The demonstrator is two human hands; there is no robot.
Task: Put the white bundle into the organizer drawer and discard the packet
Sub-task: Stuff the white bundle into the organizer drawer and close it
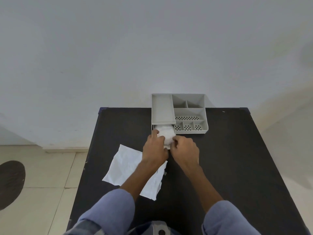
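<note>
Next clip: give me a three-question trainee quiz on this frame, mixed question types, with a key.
1. True or false: the bundle lies in the pulled-out drawer of the organizer.
2. Where is the packet? A) in the organizer's top tray B) flat on the table, under the left forearm C) on the floor
3. Fill in: the left hand and right hand are both at the ____ of the drawer.

Key: 1 true; 2 B; 3 front.
</note>
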